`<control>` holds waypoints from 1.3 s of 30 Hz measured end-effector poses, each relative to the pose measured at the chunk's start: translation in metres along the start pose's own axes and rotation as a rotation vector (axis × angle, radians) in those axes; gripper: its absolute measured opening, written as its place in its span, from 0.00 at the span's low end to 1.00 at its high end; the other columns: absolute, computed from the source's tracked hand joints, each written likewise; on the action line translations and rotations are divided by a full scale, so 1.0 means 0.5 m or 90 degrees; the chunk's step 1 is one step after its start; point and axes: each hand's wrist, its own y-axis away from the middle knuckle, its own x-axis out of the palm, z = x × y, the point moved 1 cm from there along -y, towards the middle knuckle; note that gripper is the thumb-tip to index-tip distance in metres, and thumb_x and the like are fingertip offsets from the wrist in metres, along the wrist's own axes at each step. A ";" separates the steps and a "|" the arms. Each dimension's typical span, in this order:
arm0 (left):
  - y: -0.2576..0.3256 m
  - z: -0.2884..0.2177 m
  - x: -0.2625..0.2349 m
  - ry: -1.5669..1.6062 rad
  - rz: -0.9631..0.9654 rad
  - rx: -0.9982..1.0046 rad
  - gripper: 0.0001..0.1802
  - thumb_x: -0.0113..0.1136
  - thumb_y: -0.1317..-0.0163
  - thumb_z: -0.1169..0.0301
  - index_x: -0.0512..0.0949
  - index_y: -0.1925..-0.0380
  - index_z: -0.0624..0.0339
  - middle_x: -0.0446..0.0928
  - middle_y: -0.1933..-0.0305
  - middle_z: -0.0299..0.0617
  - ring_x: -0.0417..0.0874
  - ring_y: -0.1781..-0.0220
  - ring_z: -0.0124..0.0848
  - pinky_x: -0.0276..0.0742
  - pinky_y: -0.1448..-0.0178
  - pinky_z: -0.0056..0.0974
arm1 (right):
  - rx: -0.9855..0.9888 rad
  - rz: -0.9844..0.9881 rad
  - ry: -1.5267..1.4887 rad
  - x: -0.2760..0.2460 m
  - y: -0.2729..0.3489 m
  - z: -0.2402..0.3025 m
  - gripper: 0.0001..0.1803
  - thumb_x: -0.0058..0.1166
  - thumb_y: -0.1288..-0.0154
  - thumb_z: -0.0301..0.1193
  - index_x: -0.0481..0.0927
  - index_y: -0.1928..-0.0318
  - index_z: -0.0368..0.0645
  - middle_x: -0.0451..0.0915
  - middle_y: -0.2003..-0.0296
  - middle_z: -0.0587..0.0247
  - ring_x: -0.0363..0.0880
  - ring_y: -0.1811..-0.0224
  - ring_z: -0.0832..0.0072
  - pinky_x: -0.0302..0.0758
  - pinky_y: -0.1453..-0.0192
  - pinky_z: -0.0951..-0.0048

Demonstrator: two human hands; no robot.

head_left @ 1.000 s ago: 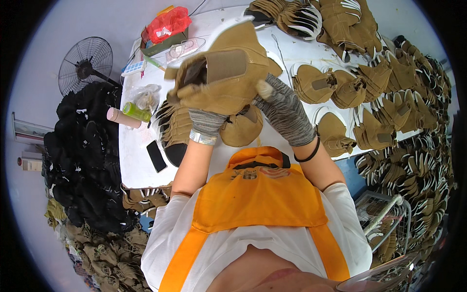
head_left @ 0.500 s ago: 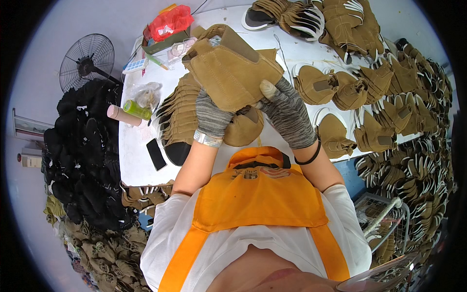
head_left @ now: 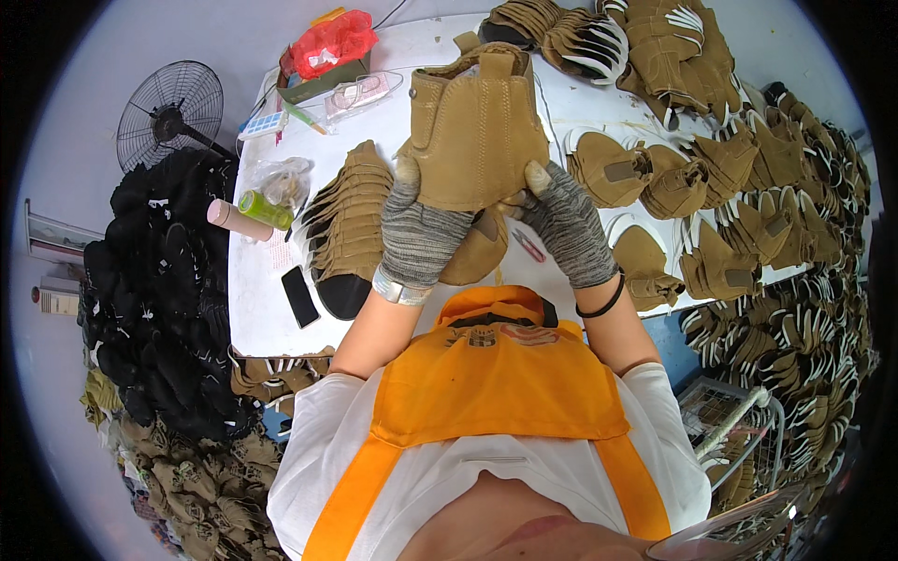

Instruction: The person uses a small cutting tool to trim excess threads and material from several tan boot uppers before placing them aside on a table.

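A tan suede boot upper (head_left: 479,140) is held up over the table, opening upward, with a stitched seam and a pull tab facing me. My left hand (head_left: 423,234), in a grey knit fingerless glove, grips its lower left edge, thumb on the near face. At the lower right edge, my right hand (head_left: 567,224), gloved alike, has closed on it too; its far fingers are hidden. Below the held piece, another tan upper (head_left: 485,251) lies on the table, partly covered by my left hand. Beside my right hand lies a small red-handled tool (head_left: 529,246), perhaps thread snips.
On the white table (head_left: 440,37), a stack of tan uppers (head_left: 360,201) and a phone (head_left: 300,297) lie left. Behind them are a pink bottle (head_left: 234,220) and a box with a red bag (head_left: 332,47). Rows of uppers (head_left: 608,168) fill the right side. A fan (head_left: 168,122) stands left.
The boot upper has turned from a tilt to nearly upright and shifted right, bringing its stitched seam toward me. My left thumb now shows on its near face. The red-handled tool has come into sight.
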 end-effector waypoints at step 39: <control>-0.006 -0.016 -0.061 -0.565 -0.210 -0.140 0.30 0.52 0.36 0.48 0.72 0.49 0.65 0.78 0.57 0.43 0.78 0.60 0.27 0.74 0.54 0.30 | -0.312 -0.014 0.087 0.050 0.022 0.040 0.14 0.52 0.33 0.36 0.77 0.55 0.38 0.80 0.63 0.65 0.78 0.60 0.79 0.75 0.53 0.77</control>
